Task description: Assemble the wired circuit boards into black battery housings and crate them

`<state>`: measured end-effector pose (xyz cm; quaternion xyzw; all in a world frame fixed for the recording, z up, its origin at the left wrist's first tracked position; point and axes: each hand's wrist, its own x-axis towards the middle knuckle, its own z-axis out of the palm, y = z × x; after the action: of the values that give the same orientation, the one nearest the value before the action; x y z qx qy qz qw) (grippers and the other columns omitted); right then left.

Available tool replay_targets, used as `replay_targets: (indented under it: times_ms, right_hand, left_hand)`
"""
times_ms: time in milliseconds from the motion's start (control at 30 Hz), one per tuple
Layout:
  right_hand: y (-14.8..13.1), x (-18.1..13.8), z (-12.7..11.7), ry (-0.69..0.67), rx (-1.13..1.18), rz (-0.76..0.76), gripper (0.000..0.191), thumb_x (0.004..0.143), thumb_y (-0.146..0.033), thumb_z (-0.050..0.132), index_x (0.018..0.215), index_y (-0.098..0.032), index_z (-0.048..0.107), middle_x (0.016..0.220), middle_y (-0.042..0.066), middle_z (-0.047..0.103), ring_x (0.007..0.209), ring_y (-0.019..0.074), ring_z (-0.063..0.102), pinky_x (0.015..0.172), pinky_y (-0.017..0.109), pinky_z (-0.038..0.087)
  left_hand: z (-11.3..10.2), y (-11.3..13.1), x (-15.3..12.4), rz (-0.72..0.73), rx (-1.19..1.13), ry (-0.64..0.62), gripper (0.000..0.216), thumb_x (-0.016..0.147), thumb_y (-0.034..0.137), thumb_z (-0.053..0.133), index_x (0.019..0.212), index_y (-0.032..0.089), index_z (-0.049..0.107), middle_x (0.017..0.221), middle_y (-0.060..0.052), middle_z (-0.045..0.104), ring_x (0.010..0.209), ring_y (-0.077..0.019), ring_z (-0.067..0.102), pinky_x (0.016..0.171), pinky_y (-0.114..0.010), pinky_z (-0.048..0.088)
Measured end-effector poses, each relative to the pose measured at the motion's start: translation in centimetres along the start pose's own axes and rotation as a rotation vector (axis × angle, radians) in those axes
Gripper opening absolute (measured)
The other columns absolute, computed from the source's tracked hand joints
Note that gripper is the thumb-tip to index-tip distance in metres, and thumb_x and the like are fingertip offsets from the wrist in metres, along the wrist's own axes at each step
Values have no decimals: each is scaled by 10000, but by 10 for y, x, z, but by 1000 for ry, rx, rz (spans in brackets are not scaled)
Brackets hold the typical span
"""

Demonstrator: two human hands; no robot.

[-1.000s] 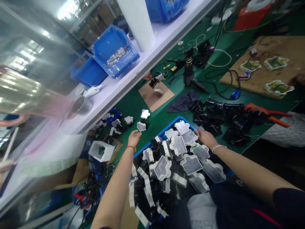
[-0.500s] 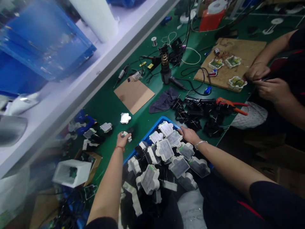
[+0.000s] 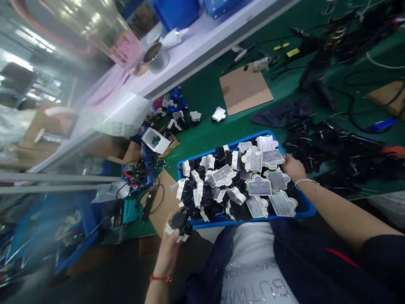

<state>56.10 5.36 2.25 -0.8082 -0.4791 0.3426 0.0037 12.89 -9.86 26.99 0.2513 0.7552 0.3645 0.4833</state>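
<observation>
A blue bin (image 3: 306, 209) full of white plastic housings with clear or grey faces and black backs lies in front of my body. My right hand (image 3: 294, 169) grips the bin's right rim, fingers curled over the edge. Beside the bin's near left corner, my left hand (image 3: 170, 238) is closed on a black and white plastic housing (image 3: 179, 221), its black side up. Two more housings sit on the green table beyond the bin: a white housing (image 3: 218, 114) and a greyish housing (image 3: 195, 116).
A shelf (image 3: 202, 46) with a metal cup (image 3: 156, 57) overhangs the table's far side. Cardboard (image 3: 247, 90), a dark cloth (image 3: 281, 113) and a heat gun (image 3: 319, 71) lie beyond the bin. Black parts (image 3: 335, 147) are heaped right; a white box (image 3: 155, 140) stands left.
The view has swung left. My left hand, with a housing in it, has come from over the table back to the bin's near left corner. My right hand stays on the rim.
</observation>
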Motion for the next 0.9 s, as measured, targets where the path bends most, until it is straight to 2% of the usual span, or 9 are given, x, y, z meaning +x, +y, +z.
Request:
replay_targets:
  times_ms: [67,133,233,333,433,500,633,700,900]
  right_hand:
    - [0,-1,0,8,-11,2,524,967,-423,174,1161,-98,536,1017,245,644,943,307,621,715,345,402]
    - [0,-2,0,20,-20,8,508,967,-419,194,1159,-95,535,1015,234,644,928,287,622,716,344,409]
    - [1,-2,3,36,-28,16,484,967,-435,233,1164,-102,524,1017,170,644,891,230,620,731,342,434]
    - [4,-1,7,54,-29,12,474,965,-441,253,1164,-106,524,1008,144,646,873,211,617,738,341,443]
    - [6,1,10,76,-19,-2,488,960,-416,237,1141,-85,547,1005,210,648,885,261,621,707,336,427]
    - [7,3,11,90,-9,-6,493,955,-409,233,1131,-81,556,1001,233,648,885,291,623,690,341,421]
    - [7,4,12,107,11,-6,497,948,-415,239,1119,-79,564,979,236,655,882,316,628,683,350,424]
    - [7,4,12,108,20,-6,500,947,-421,243,1111,-79,569,962,237,658,874,314,631,683,349,428]
    - [6,3,10,108,38,-7,521,946,-448,236,1101,-84,575,946,233,662,873,310,635,697,350,434]
  left_hand:
    - [-9,-33,-6,17,183,168,772,705,469,683,1363,252,343,1268,-125,535,1077,-259,587,836,-374,523]
    - [-7,-62,-5,61,333,255,738,700,475,688,1314,182,404,1134,-143,598,989,-253,623,822,-385,523]
    - [14,-92,4,143,419,264,708,680,457,709,1262,149,449,1073,-133,610,988,-251,616,883,-406,492]
    - [41,-111,9,268,519,268,768,644,416,738,1294,170,410,1217,-129,529,1151,-260,515,1021,-419,386]
    - [55,-119,7,379,621,242,783,595,378,767,1280,198,434,1273,-105,478,1237,-270,419,1090,-417,293]
    - [55,-120,4,425,730,243,754,618,397,748,1278,213,433,1246,-100,487,1216,-273,431,1071,-418,316]
    - [48,-120,6,417,897,387,750,728,480,641,1342,199,313,1220,-148,450,1162,-308,452,990,-476,376]
    - [46,-121,10,397,936,396,755,738,476,629,1347,176,298,1184,-164,450,1143,-335,452,965,-511,379]
    - [33,-104,11,396,1124,161,705,652,272,703,1296,168,434,1140,-149,496,1054,-328,512,931,-492,415]
